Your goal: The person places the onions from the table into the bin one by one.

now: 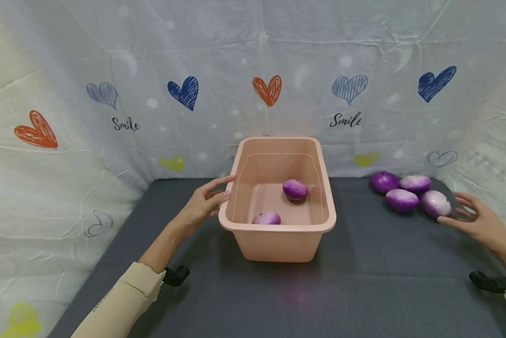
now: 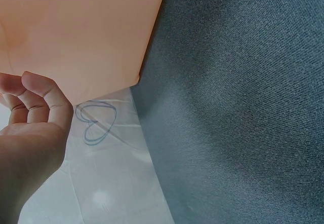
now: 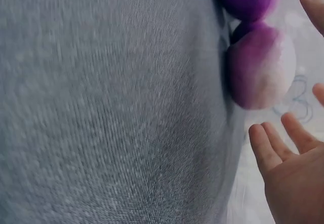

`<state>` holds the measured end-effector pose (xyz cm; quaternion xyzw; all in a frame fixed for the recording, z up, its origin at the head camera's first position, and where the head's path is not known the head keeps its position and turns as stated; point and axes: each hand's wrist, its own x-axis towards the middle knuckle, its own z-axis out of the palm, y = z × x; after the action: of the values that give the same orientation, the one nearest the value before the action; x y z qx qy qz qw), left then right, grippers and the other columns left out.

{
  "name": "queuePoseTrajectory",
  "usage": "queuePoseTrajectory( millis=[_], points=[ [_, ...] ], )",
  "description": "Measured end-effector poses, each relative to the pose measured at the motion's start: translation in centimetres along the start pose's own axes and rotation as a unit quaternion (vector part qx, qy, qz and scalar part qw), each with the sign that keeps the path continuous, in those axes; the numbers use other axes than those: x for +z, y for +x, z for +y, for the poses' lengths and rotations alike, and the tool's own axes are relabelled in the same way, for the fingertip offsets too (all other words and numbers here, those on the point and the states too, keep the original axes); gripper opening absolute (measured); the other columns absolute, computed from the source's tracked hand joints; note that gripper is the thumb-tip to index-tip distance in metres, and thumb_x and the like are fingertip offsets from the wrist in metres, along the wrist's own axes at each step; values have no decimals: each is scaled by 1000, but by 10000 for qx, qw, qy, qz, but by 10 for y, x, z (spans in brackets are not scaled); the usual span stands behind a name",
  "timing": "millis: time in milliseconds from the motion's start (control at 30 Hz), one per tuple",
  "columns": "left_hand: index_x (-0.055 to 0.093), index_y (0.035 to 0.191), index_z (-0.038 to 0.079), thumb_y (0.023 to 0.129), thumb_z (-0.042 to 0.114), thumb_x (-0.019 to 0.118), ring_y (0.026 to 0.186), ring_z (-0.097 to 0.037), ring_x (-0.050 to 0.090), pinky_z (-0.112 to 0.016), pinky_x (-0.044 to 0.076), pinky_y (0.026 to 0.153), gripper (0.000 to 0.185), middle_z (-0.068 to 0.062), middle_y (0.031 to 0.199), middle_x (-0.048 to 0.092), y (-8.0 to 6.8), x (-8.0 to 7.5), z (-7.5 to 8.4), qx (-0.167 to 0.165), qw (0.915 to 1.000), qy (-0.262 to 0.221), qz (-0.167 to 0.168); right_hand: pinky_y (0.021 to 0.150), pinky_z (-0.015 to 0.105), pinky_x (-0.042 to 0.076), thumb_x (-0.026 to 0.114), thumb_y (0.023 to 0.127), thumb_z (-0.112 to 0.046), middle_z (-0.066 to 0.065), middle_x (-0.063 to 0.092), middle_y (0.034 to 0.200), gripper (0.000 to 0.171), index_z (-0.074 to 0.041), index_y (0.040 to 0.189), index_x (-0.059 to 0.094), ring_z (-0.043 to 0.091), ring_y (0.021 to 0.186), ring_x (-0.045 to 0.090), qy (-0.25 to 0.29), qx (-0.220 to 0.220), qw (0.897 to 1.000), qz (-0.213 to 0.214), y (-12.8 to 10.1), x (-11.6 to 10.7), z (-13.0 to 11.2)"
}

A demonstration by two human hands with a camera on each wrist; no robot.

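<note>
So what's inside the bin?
The back onion shows nearly whole, the front onion only its upper part. The front wall of the bin hides the rest, and anything else low behind it.

soft, fairly even light fills the head view, warming to yellow on the sheet (image 1: 3, 42) beyond the far left corner of the table (image 1: 384, 305). faint, blurred shadows lie around the foot of the tub (image 1: 278, 246) and under the onions (image 1: 402, 200) near the far right corner; those onions carry small pale highlights. a dim pink patch (image 1: 301, 298) tints the table in front of the tub. in the left wrist view the table looks grainy under a broad hazy shadow; in the right wrist view its weave smears, and the onions and right hand (image 3: 291, 176) are soft-edged.
</note>
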<state>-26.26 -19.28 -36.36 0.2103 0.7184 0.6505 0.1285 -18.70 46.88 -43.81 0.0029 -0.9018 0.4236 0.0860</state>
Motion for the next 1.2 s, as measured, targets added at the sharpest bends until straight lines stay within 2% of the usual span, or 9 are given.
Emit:
queuePoseTrajectory(
  millis=[233, 500, 600, 700, 800, 867, 967, 1100, 1200],
  points=[
    [43, 157, 21, 106, 24, 60, 103, -27, 67, -40, 56, 84, 54, -22, 136, 59, -1, 0, 1, -47, 10000, -6, 15, 102, 25, 40, 76, 95, -23, 37, 11, 159, 96, 0, 162, 11, 65, 134, 25, -52, 84, 9998, -153, 10, -2, 3],
    [43, 157, 19, 106, 24, 59, 92, -21, 65, -34, 55, 77, 54, -22, 133, 61, -1, -1, 1, -6, 10000, 34, 1, 70, 4, 35, 79, 93, -24, 44, 25, 150, 88, 6, 156, 25, 63, 129, 35, -37, 5, 9999, -106, 25, 1, 4],
    [42, 157, 19, 106, 24, 59, 91, -21, 65, -33, 55, 76, 54, -22, 132, 61, -2, 0, 2, 2, 10000, 22, -35, 70, 5, 38, 79, 93, -22, 40, 40, 141, 74, 7, 148, 39, 27, 114, 61, -142, -206, 9996, 94, 29, 5, 6],
    [42, 157, 19, 106, 24, 59, 94, -21, 66, -32, 55, 76, 54, -23, 133, 61, -1, 0, 2, 5, 10000, 35, -55, 70, 7, 43, 80, 92, -17, 13, 59, 123, 60, 7, 138, 49, -9, 91, 55, -115, -431, 9985, 310, 30, 7, 8],
    [42, 157, 19, 106, 24, 59, 93, -21, 65, -32, 54, 74, 54, -23, 131, 61, -1, 0, 2, 5, 10000, 53, -57, 69, 8, 45, 79, 91, -12, -17, 55, 112, 54, 4, 135, 52, -17, 87, 52, 92, -535, 9981, 283, 30, 6, 8],
    [42, 157, 18, 106, 24, 59, 93, -21, 66, -32, 55, 75, 54, -23, 132, 61, 0, 0, 2, 7, 10000, 38, -62, 69, 9, 45, 79, 92, -13, -16, 56, 113, 55, 3, 136, 51, -14, 88, 54, 68, -497, 9985, 225, 30, 5, 8],
    [41, 158, 19, 106, 24, 59, 97, -23, 67, -34, 56, 78, 55, -24, 133, 61, 0, 0, 2, -9, 10000, 6, -66, 68, 9, 43, 77, 94, -17, 14, 60, 127, 64, 4, 145, 44, 17, 102, 66, -117, -337, 9994, 15, 32, 3, 7],
    [42, 158, 19, 106, 24, 59, 100, -24, 66, -36, 56, 80, 54, -25, 135, 59, -1, 0, 3, -32, 10000, -31, -73, 67, 9, 39, 73, 97, -25, 41, 39, 143, 72, 5, 151, 36, 61, 119, 46, -337, -92, 9991, -238, 35, 3, 5],
    [42, 157, 19, 106, 24, 59, 102, -26, 66, -37, 56, 81, 54, -25, 136, 58, -1, 1, 4, -40, 10000, -46, -70, 68, 9, 39, 72, 98, -26, 39, 38, 145, 69, 4, 150, 39, 58, 119, 47, -349, -60, 9990, -264, 35, 4, 4]
  ],
)
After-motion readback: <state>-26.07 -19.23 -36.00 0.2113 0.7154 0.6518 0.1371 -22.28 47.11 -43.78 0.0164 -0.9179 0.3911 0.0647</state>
